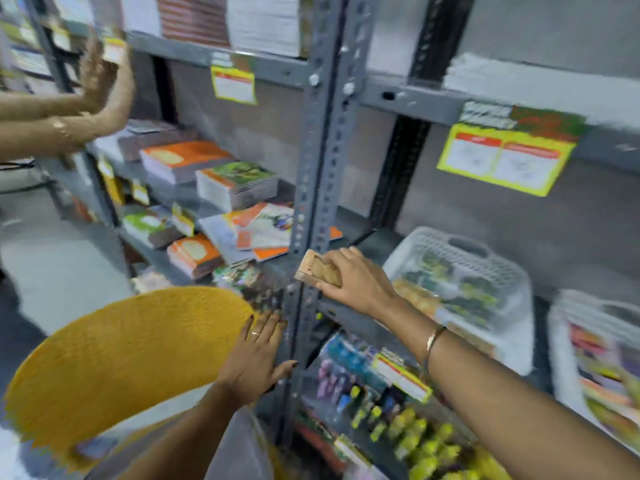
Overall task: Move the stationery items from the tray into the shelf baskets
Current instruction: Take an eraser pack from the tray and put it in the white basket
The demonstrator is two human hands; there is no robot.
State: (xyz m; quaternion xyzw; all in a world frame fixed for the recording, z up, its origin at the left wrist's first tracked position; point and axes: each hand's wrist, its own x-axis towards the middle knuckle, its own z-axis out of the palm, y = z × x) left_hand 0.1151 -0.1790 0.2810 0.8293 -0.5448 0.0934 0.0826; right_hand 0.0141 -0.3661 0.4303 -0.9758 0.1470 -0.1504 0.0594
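My right hand (356, 278) is shut on a small light-brown box (317, 270) in front of the grey shelf upright (318, 150), left of a white perforated basket (485, 258) full of stationery packs. My left hand (254, 362) rests flat, fingers spread, on the right edge of the round yellow woven tray (121, 368), which is tilted and shows no items on its visible surface. A second white basket (588, 320) with colourful items sits at the far right.
Stacks of notebooks (207, 188) fill the left shelves. Another person's hands (100, 88) are raised at the upper left. Yellow price labels (502, 161) hang from shelf edges. Packs of pens and yellow items (398, 410) fill the lower shelf.
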